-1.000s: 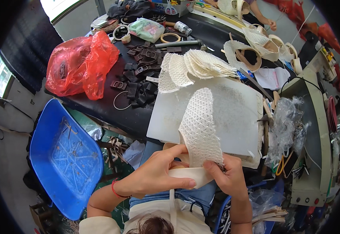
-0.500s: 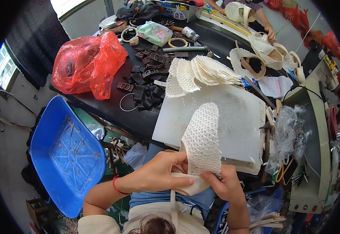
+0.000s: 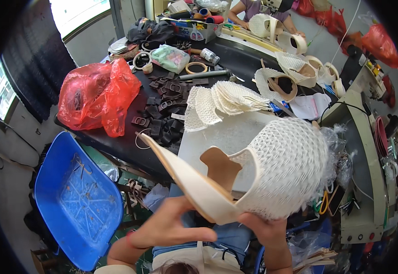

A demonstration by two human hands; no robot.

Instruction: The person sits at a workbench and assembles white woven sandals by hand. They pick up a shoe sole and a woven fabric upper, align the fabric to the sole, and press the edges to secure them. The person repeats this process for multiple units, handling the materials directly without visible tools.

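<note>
I hold a cream shoe piece close to the camera: a white woven mesh upper (image 3: 290,169) joined to a tan sole (image 3: 185,178). My right hand (image 3: 265,230) grips it from below at the mesh edge. My left hand (image 3: 174,226) is just under the sole, thumb stretched toward it, fingers loosely curled; whether it grips is unclear. Beyond lies a white work board (image 3: 222,141) with a fanned stack of white mesh uppers (image 3: 222,100).
A red plastic bag (image 3: 96,98) and dark buckled straps (image 3: 160,114) lie on the black table. A blue plastic tub (image 3: 73,201) stands on the floor at left. A sewing machine (image 3: 363,150) is on the right. Another person works at the far end (image 3: 258,11).
The shoe piece has been lifted from just above my lap up toward the camera and turned, so its sole and heel opening now face me. The camera tilted up.
</note>
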